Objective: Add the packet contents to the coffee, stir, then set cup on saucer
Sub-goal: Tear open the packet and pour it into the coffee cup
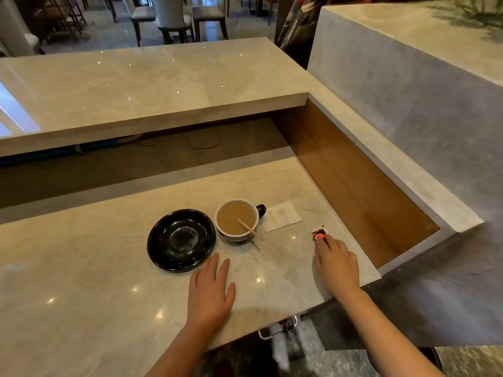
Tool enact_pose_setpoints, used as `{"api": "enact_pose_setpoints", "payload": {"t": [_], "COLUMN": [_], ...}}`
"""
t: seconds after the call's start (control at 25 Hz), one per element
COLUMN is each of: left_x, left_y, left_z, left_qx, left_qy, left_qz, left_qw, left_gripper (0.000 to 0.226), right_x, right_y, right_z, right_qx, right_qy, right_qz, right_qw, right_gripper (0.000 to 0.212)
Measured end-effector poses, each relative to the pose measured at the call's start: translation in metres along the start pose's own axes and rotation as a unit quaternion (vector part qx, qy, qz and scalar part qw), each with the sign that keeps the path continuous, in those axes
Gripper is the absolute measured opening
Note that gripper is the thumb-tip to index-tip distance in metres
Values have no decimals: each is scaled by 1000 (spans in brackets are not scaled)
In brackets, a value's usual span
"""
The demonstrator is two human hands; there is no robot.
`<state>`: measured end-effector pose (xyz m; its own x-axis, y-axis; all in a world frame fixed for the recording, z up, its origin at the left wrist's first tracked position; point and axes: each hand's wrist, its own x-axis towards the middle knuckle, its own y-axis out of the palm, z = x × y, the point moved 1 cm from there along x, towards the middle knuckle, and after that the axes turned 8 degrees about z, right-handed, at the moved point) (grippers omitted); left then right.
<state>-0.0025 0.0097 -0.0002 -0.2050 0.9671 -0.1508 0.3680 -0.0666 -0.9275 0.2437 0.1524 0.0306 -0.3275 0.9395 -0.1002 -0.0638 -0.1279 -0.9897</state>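
Observation:
A white-lined dark cup (236, 219) of milky coffee stands on the marble counter, its handle pointing right, and a wooden stirrer (250, 229) leans in it over the near rim. Just left of the cup lies a black saucer (181, 240) with nothing on it. A small red and white packet (319, 235) lies flat on the counter to the right. My right hand (337, 263) rests on the counter with its fingertips touching the packet's near end. My left hand (210, 291) lies flat, fingers spread, just in front of the saucer and cup.
A white napkin (281, 216) lies right of the cup's handle. The counter's right edge (353, 240) drops to a brown recess beside the packet. A raised marble bar top (152, 85) runs across behind, and a tall marble wall (408, 91) stands at the right.

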Motion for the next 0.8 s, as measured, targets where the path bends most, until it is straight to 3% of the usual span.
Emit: {"api": "enact_pose_setpoints", "payload": {"t": [0.24, 0.44, 0.52, 0.64, 0.8], "left_x": [-1, -1, -1, -2, -2], "left_y": [1, 1, 1, -1, -1], "left_z": [0, 1, 1, 1, 1], "left_qx": [22, 30, 31, 30, 33], "left_qy": [-7, -9, -8, -5, -1], "left_qz": [-33, -23, -24, -26, -21], "left_qw": [999, 999, 999, 999, 999], "left_gripper": [60, 59, 59, 58, 58], "right_x": [11, 18, 20, 23, 23], "right_y": [-14, -19, -18, -15, -14], "right_z": [-2, -13, -17, -24, -24], "right_qx": [57, 186, 173, 146, 279], "right_qy": [45, 97, 121, 132, 140], "right_qz": [-28, -9, 14, 41, 50], "right_qw": [997, 978, 977, 980, 949], "right_gripper": [21, 36, 47, 45, 41]}}
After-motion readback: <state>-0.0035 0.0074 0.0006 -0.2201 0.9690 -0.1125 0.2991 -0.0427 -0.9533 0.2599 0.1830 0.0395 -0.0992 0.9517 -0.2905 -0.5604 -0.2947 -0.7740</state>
